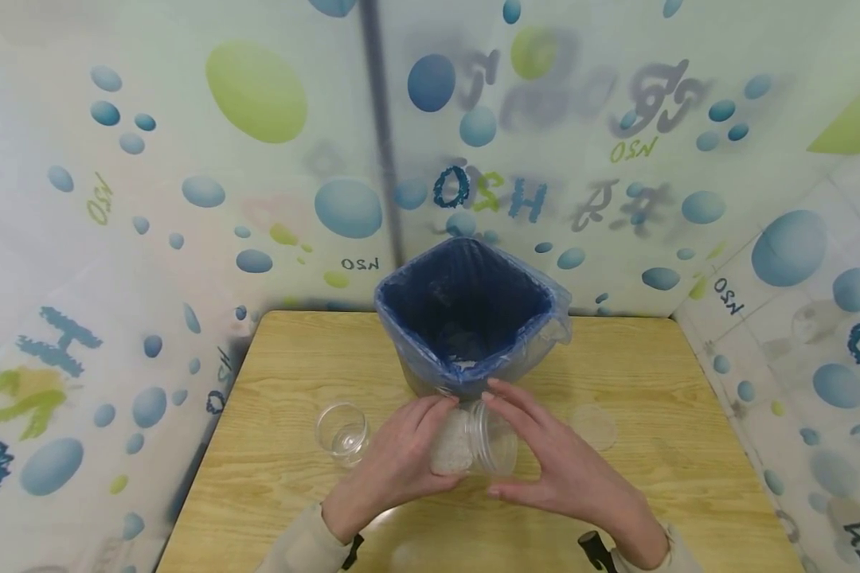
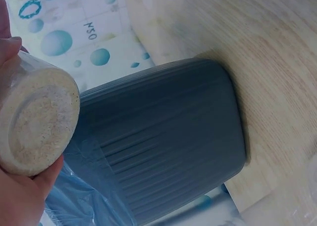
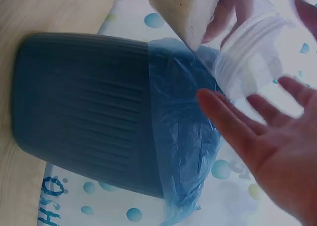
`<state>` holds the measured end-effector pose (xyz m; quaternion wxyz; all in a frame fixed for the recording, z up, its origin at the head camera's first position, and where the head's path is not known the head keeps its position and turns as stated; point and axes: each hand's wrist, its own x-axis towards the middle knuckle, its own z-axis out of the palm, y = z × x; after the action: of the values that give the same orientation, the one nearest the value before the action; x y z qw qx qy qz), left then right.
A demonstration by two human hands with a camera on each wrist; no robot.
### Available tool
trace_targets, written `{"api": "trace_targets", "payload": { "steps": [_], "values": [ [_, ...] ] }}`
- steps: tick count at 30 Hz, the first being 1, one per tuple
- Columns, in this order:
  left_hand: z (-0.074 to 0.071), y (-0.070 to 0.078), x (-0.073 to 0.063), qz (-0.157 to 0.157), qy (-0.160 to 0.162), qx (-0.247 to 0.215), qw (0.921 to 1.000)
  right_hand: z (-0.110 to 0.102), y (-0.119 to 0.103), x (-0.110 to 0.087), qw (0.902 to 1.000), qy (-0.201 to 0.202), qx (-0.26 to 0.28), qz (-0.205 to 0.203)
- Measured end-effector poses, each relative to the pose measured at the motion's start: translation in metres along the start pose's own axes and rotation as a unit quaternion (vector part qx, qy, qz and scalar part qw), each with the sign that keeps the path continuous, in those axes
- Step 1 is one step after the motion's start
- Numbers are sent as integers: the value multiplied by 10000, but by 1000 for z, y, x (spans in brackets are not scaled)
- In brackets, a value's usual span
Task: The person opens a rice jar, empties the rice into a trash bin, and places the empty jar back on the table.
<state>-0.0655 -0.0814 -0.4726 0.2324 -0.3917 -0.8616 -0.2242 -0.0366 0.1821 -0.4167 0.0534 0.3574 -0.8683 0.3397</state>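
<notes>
My left hand [image 1: 408, 446] grips a clear jar [image 1: 453, 444], tilted on its side, with white rice-like grains packed in its base. The left wrist view shows the jar's round bottom [image 2: 42, 122] with fingers and thumb about its wall. At the jar's mouth, threaded rings [image 3: 252, 40] lead to a clear part without grains. My right hand [image 1: 555, 454] is beside that mouth end, fingers spread and thumb apart. Right behind the jar stands a dark bin [image 2: 163, 137] lined with a blue plastic bag [image 3: 185, 117].
A clear glass [image 1: 342, 434] stands on the wooden table [image 1: 315, 358] to the left of my left hand. Right of the bin lies a flat, clear round disc [image 1: 593, 427]. Patterned curtain-like walls [image 1: 294, 199] close in the table at the back and sides.
</notes>
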Motion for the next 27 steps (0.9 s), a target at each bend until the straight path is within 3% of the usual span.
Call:
{"api": "trace_targets", "payload": {
  "steps": [4,6,12,18,22,27],
  "values": [
    [-3,1,1,31,37,26,10000,2,-3,1,9977,399,314,446],
    [-4,2,1,51,66,77,9999,3,-5,2,9964,524,218,624],
    [-7,2,3,35,92,201,9997,6,-9,6,9934,452,92,1051],
    [-5,1,1,-11,113,84,9999,5,-8,5,9947,507,249,858],
    [-5,0,-2,-156,75,-126,9998,3,-3,2,9926,569,828,680],
    [-6,-1,-5,-439,71,-376,9983,1,9,-4,9828,815,1517,672]
  ]
}}
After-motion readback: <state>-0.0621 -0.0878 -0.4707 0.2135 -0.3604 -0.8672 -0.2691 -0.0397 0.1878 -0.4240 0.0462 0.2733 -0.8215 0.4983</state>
